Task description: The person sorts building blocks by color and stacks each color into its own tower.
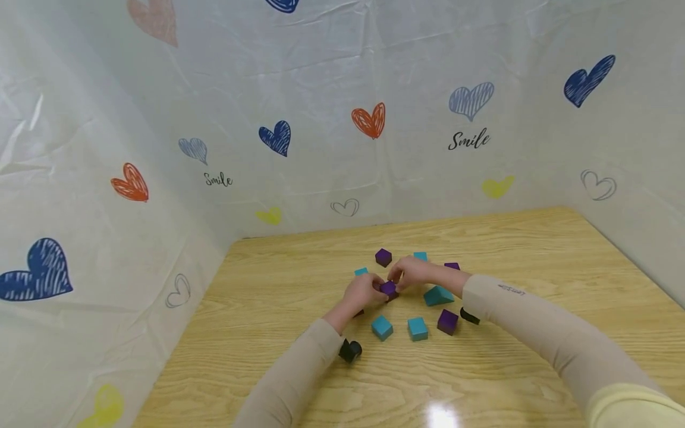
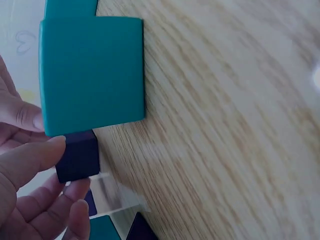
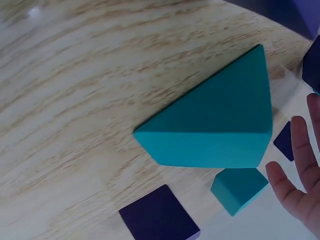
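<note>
I am watching both hands meeting near the middle of the wooden table [image 1: 535, 249]. The left hand [image 1: 363, 292] and right hand [image 1: 412, 272] are both pinching one small purple cube [image 1: 387, 288]. Next, I think, it needs setting down gently among the teal cubes [image 1: 382, 327].

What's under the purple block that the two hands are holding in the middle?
The purple block is pinched between the left hand and the right hand. The fingers cover what is right beneath it, so I cannot tell whether it rests on the wooden table or on another block.
</note>
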Motion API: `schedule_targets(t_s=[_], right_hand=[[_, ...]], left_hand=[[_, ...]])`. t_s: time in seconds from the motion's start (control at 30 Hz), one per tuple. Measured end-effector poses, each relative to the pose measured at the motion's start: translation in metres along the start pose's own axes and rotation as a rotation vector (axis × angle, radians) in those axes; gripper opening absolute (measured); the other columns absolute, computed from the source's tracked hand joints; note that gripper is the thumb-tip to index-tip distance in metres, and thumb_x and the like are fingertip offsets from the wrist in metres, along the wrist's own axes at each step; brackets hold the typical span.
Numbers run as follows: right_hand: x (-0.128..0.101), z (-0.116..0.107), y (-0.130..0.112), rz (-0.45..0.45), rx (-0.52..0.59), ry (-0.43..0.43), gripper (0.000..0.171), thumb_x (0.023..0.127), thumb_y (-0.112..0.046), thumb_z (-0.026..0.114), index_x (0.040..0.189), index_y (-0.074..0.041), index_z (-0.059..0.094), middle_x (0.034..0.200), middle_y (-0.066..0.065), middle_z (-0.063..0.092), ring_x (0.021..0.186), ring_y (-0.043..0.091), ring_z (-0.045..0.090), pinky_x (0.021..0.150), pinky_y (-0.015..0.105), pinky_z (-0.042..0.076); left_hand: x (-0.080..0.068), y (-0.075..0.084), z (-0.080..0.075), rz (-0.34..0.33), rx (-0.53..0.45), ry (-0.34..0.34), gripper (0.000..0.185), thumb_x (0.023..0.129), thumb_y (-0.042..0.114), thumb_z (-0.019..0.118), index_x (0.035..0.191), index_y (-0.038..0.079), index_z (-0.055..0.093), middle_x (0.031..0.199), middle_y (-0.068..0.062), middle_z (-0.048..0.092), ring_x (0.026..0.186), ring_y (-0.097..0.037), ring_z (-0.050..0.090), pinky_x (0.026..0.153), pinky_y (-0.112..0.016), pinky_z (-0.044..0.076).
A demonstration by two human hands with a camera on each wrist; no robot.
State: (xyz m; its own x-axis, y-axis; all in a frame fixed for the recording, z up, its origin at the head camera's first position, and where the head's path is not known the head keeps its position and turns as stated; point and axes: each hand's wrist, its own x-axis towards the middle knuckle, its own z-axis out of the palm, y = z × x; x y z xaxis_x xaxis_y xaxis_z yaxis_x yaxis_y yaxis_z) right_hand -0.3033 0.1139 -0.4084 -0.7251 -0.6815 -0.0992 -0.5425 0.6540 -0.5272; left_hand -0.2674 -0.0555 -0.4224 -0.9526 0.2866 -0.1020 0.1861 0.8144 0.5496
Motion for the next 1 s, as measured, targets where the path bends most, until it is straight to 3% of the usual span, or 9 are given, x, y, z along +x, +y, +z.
schedule_targets(t_s=[0.17,0.3,1.0], right_hand=[[-0.003,0.0,0.004,0.043,0.032,0.028,0.023,0.076,-0.007,0.072,0.096,0.002,0.068,0.09,0.009,0.067,0.083,0.02,0.062,0.073,0.027,0.049],[-0.006,0.002,0.009,0.075,0.068,0.05,0.024,0.075,-0.008,0.074,0.095,0.003,0.067,0.089,0.01,0.068,0.083,0.02,0.062,0.074,0.028,0.05],[-0.017,0.014,0.012,0.273,0.238,0.162,0.029,0.075,-0.011,0.075,0.099,0.003,0.067,0.09,0.01,0.068,0.084,0.019,0.062,0.076,0.03,0.049]], left_hand=[[0.007,-0.005,0.001,-0.029,-0.183,-0.045,0.031,0.075,0.01,0.075,0.103,0.002,0.065,0.093,-0.009,0.067,0.084,-0.018,0.061,0.074,-0.028,0.049],[0.01,-0.007,0.002,-0.035,-0.264,-0.062,0.031,0.076,0.009,0.074,0.104,0.002,0.063,0.096,-0.011,0.067,0.089,-0.021,0.063,0.077,-0.029,0.049],[0.013,-0.008,0.003,0.004,-0.345,-0.108,0.03,0.079,0.011,0.071,0.107,0.003,0.063,0.103,-0.013,0.067,0.096,-0.023,0.062,0.075,-0.028,0.049]])
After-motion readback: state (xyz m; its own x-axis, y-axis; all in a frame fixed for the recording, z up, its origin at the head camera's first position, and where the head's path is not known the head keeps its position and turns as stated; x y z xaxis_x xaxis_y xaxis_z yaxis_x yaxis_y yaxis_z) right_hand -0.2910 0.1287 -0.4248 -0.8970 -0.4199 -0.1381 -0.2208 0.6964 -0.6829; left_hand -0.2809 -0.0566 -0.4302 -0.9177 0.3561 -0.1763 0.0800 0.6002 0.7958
